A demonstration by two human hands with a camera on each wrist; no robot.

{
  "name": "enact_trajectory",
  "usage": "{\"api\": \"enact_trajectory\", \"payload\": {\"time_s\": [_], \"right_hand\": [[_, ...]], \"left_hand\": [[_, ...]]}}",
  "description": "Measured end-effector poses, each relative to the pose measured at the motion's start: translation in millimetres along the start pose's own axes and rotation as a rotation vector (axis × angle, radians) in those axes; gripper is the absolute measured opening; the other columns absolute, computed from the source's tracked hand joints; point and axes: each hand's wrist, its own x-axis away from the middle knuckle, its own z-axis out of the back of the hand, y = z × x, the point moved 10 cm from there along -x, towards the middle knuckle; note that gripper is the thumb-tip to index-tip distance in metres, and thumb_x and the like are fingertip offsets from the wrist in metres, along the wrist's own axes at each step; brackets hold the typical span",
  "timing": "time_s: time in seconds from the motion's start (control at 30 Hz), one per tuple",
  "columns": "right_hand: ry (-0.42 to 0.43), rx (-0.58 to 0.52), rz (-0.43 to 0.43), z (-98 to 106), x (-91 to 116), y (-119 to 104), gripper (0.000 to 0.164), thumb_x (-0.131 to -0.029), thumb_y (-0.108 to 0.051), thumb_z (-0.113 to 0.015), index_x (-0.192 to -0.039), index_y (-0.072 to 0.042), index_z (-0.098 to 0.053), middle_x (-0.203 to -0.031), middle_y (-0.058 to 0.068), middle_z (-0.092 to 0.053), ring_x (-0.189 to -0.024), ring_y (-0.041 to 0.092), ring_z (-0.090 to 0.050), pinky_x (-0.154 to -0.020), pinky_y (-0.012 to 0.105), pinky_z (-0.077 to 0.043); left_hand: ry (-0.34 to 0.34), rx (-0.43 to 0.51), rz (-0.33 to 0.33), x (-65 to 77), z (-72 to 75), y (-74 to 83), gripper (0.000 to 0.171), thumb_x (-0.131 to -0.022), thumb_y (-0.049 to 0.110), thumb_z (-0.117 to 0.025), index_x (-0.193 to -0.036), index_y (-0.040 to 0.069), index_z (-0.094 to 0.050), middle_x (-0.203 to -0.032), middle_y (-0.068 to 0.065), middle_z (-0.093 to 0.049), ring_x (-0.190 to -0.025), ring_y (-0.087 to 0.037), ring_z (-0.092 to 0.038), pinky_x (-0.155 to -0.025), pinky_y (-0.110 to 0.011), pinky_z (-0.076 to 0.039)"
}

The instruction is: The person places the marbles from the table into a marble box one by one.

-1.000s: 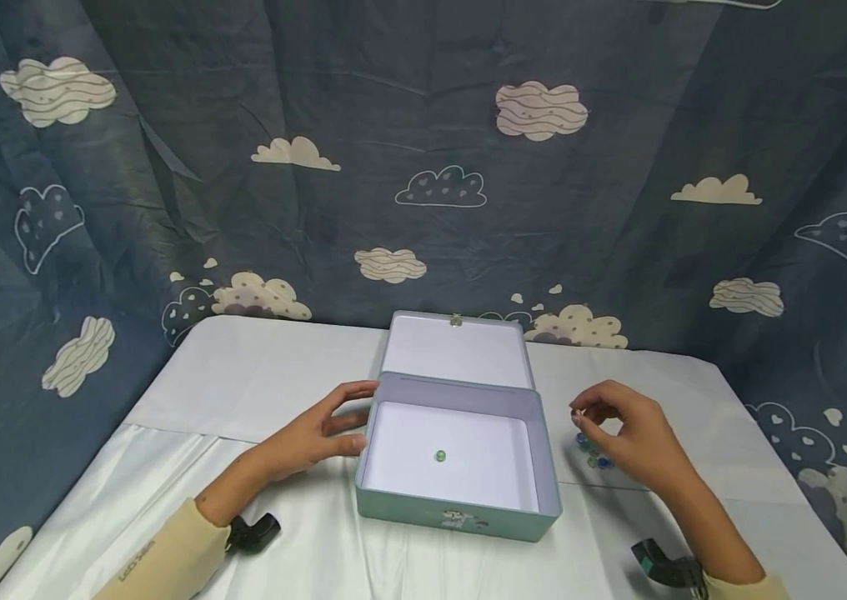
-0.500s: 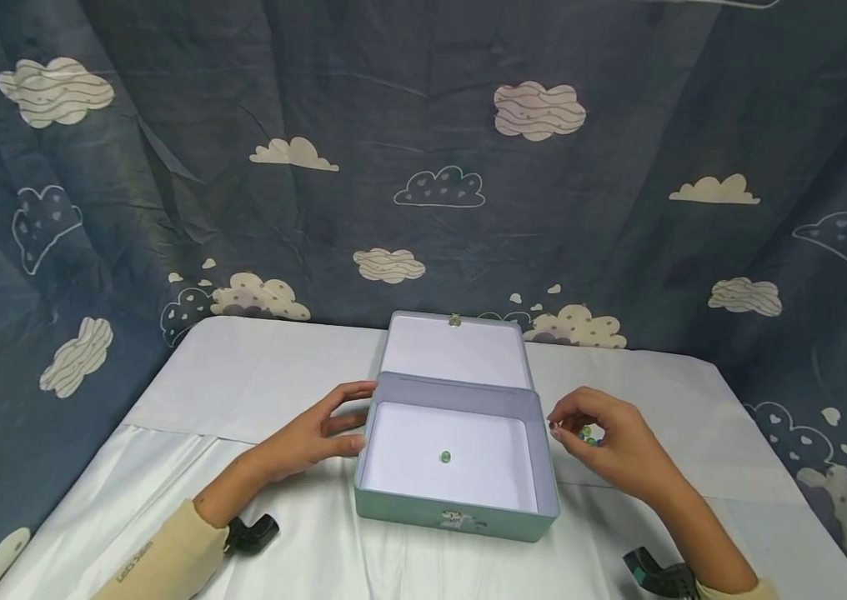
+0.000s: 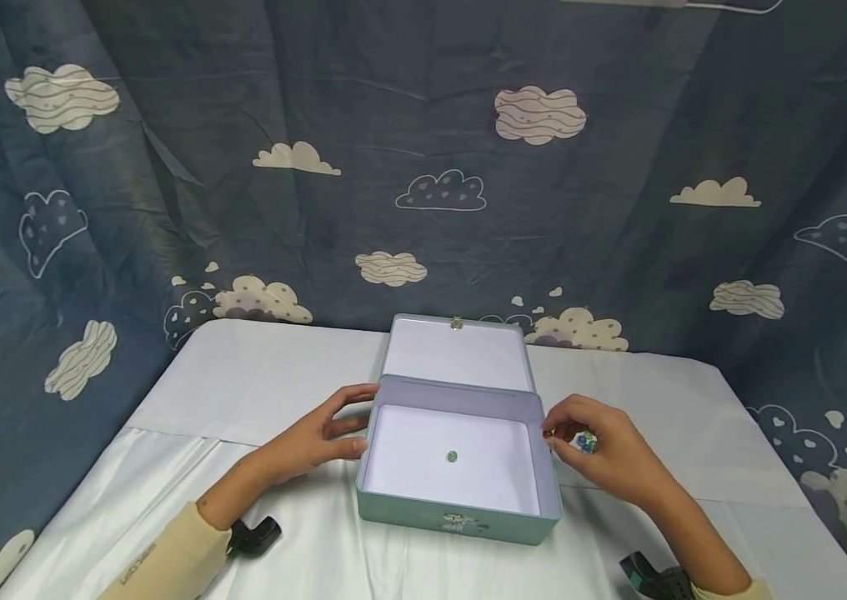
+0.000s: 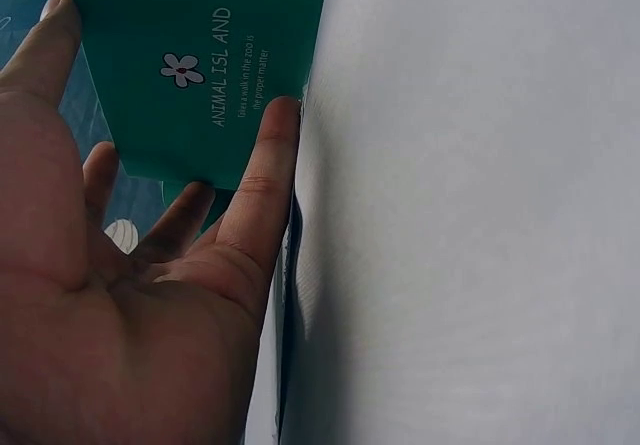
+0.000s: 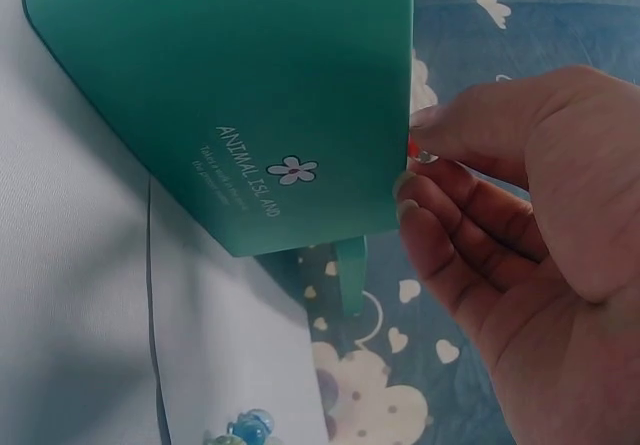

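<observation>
A green metal tin box (image 3: 408,508) stands on the white cloth, its lid (image 3: 457,354) folded back behind it. One green glass marble (image 3: 452,457) lies on its floor. My left hand (image 3: 311,437) rests spread fingertips against the box's left wall, which the left wrist view shows as a green printed side (image 4: 200,25). At the right wall, my right hand (image 3: 607,446) pinches a small clear-and-red marble (image 5: 425,154) between thumb and forefinger, near the rim. Beneath that hand several blue and green marbles (image 3: 584,442) sit on the cloth, partly hidden by the fingers.
A dark curtain (image 3: 318,225) with cloud prints rises behind the table. The white cloth (image 3: 258,367) has a fold line across it. A metal clasp (image 3: 457,322) sits on the lid's far edge.
My right hand has moved left from above the loose marbles to the box's right rim, carrying the pinched marble. The green marble inside has rolled slightly right. My left hand stays put.
</observation>
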Motion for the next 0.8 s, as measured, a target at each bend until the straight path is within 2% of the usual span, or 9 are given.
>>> {"api": "enact_trajectory", "payload": {"time_s": [0.27,0.47,0.67,0.8], "right_hand": [[-0.006,0.03,-0.037,0.2,-1.2,4.3,0.036,-0.084,0.008,-0.084,-0.104,-0.021,-0.075,-0.101,-0.007,-0.071,-0.084,0.008,-0.065,-0.077,0.03,-0.062],[0.015,0.046,-0.002,5.2,0.5,7.5,0.035,-0.082,0.01,-0.085,-0.103,-0.015,-0.075,-0.098,-0.002,-0.072,-0.081,0.007,-0.064,-0.072,0.031,-0.061],[0.026,0.078,0.034,6.1,3.0,21.3,0.033,-0.082,0.012,-0.084,-0.104,-0.011,-0.074,-0.098,0.0,-0.073,-0.08,0.005,-0.065,-0.071,0.035,-0.062],[0.032,0.103,-0.002,8.5,5.9,34.0,0.032,-0.082,0.011,-0.084,-0.105,-0.01,-0.074,-0.1,-0.001,-0.074,-0.082,0.005,-0.066,-0.073,0.035,-0.062]], "left_hand": [[0.009,-0.025,-0.002,0.5,1.6,2.2,0.077,-0.105,0.02,-0.072,-0.167,0.028,-0.026,-0.175,-0.001,-0.022,-0.156,-0.04,-0.033,-0.11,-0.045,-0.051],[0.003,-0.015,0.005,-0.1,1.0,0.6,0.078,-0.105,0.02,-0.071,-0.167,0.027,-0.026,-0.175,-0.001,-0.022,-0.157,-0.04,-0.032,-0.108,-0.043,-0.053],[-0.002,0.004,-0.003,0.4,-0.2,3.3,0.078,-0.105,0.02,-0.071,-0.168,0.024,-0.025,-0.175,-0.004,-0.022,-0.156,-0.043,-0.032,-0.107,-0.046,-0.054],[-0.006,0.01,-0.006,0.0,-0.8,3.9,0.078,-0.105,0.021,-0.071,-0.168,0.023,-0.025,-0.175,-0.005,-0.022,-0.156,-0.043,-0.032,-0.106,-0.048,-0.054]]}}
